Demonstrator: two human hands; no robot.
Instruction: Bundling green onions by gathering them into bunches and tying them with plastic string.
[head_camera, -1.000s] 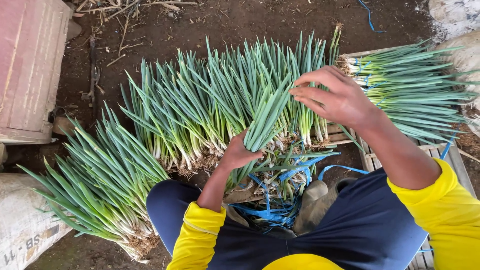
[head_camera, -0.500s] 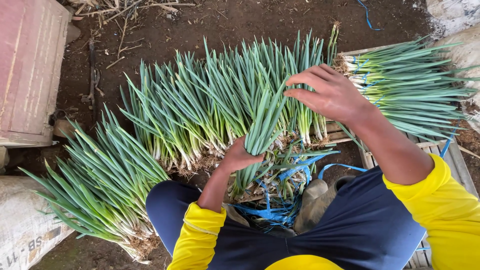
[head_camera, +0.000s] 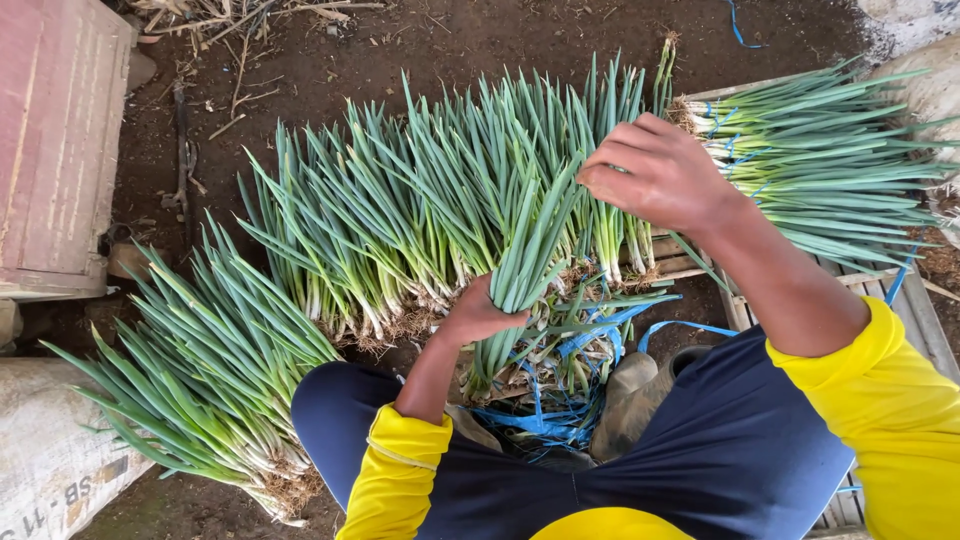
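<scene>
My left hand (head_camera: 478, 315) grips a small bunch of green onions (head_camera: 530, 255) around its lower stalks, leaves pointing up and away. My right hand (head_camera: 658, 172) hovers over the leaf tips of that bunch, fingers curled, touching the upper leaves. Behind the bunch lies a wide row of green onions (head_camera: 420, 220) with roots toward me. Blue plastic strips (head_camera: 545, 415) lie tangled between my knees under the held bunch.
Another pile of green onions (head_camera: 205, 380) lies at the left, and a tied pile (head_camera: 830, 160) rests on a wooden pallet (head_camera: 915, 305) at the right. A reddish wooden crate (head_camera: 55, 150) stands at far left, a white sack (head_camera: 50, 465) below it. The ground is dark soil.
My right hand has shifted slightly left and down onto the leaf tips. The left hand keeps its grip on the bunch in the same place.
</scene>
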